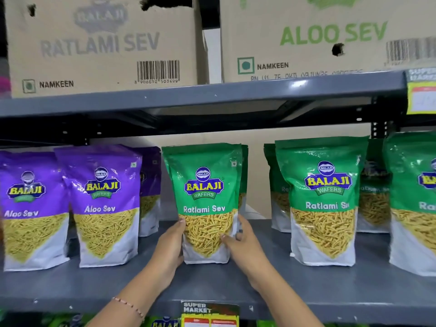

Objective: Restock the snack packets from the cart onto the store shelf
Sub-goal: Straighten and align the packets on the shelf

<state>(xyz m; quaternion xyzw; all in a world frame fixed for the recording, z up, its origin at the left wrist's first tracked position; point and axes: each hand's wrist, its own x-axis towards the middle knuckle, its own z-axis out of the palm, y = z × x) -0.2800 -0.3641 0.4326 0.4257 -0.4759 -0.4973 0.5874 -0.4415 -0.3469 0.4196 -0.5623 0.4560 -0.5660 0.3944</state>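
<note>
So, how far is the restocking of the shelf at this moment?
Done, apparently: purple Aloo Sev packets and other green Ratlami Sev packets already stand upright on the shelf. In hand: the left hand and right hand hold a Ratlami Sev packet by its sides, its base on the shelf. Left: a gap beside it; the cart is out of view.

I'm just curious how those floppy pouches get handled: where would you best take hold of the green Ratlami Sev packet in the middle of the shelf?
Probably low on its two side edges, coming from the front. The Ratlami Sev packet stands upright on its flat base, with its bulk low and open gaps either side. That is how the left hand and right hand hold it now, one on each side.
</note>
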